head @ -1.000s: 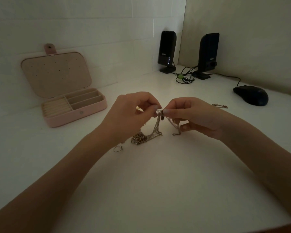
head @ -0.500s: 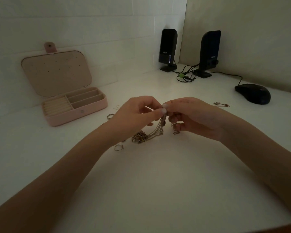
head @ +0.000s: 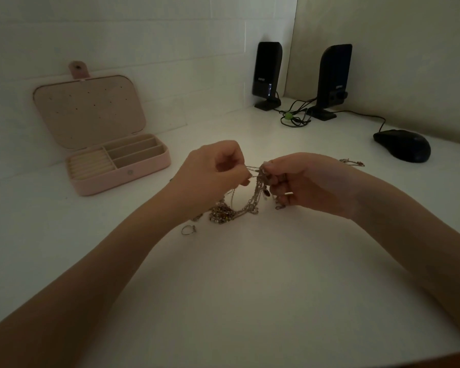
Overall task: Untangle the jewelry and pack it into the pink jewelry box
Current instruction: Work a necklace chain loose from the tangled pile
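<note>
Your left hand (head: 213,171) and right hand (head: 303,179) each pinch the tangled chains (head: 252,197) above the white desk (head: 250,288), fingers curled tight on strands. The tangle's lower end rests on the desk, and the pink jewelry box (head: 122,179) sits open, well left.

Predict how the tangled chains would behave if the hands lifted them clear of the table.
The chains would likely hang limp: they already sag in loops between the left hand and right hand. They probably come up as one bunch, since the strands cross. The beaded clump would likely dangle lowest.
</note>
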